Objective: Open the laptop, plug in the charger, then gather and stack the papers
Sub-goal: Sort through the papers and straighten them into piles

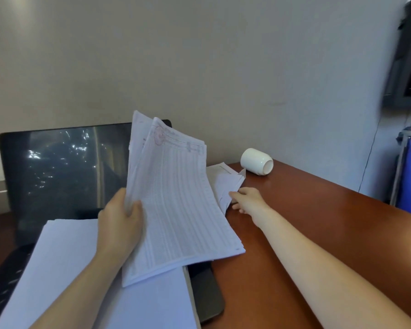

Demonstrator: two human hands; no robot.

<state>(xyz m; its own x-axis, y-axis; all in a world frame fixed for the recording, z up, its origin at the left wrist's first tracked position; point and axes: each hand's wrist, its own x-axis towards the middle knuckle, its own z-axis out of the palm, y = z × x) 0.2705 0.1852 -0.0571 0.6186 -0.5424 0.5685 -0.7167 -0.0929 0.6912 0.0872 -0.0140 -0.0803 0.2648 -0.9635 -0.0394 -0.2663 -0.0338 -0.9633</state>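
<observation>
Head view shows gathering in hand: left hand (121,217) clamps a printed white paper sheaf (176,205) above the open black laptop (57,167), right hand (247,200) meets loose white sheets (226,184) far right, grip unclear, likely needing a pinch next.

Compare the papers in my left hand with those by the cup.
The held sheaf is raised and tilted in the left hand; the loose papers lie on the desk at the right hand. The held sheaf shows printed tables; the loose papers look smaller. Both are white.
</observation>
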